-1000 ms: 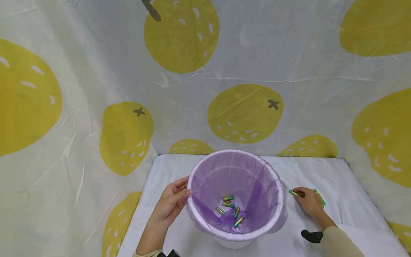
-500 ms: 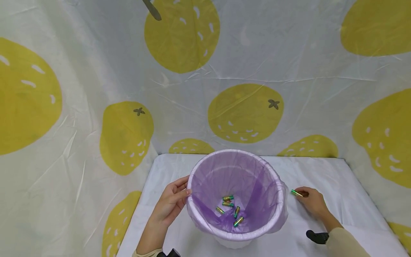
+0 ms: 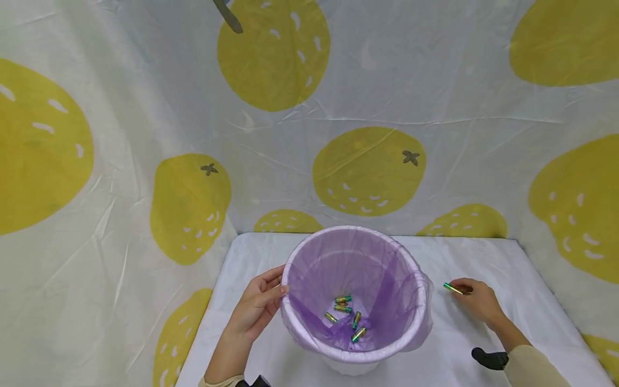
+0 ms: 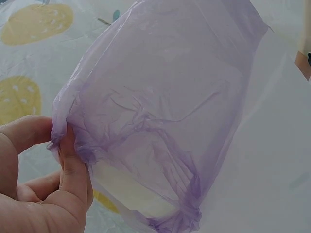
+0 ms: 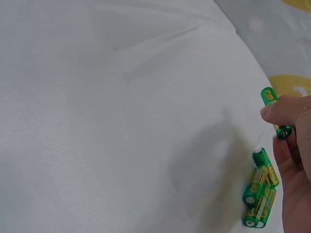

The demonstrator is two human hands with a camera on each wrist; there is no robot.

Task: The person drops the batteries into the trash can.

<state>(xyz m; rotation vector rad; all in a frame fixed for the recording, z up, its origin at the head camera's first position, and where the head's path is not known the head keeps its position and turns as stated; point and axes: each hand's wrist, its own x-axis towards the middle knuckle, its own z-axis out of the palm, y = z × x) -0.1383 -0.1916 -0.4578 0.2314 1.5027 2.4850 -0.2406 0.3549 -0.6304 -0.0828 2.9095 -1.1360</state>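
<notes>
My left hand grips the rim of a white bin lined with a thin purple bag. In the left wrist view its thumb and fingers pinch the gathered liner at the rim. Several green and gold batteries lie at the bottom of the bin. Right of the bin, my right hand holds one battery between thumb and fingers. The right wrist view has this battery above the table, with several more batteries clustered below the hand; the hand hides them in the head view.
A white cloth covers the table. Behind and at the sides hangs a pale curtain printed with yellow fruit. Black wrist devices sit at both sleeves.
My right hand has shifted a little to the right with the battery, and the batteries beside it have gone out of sight in the head view. The left hand and bin stay put.
</notes>
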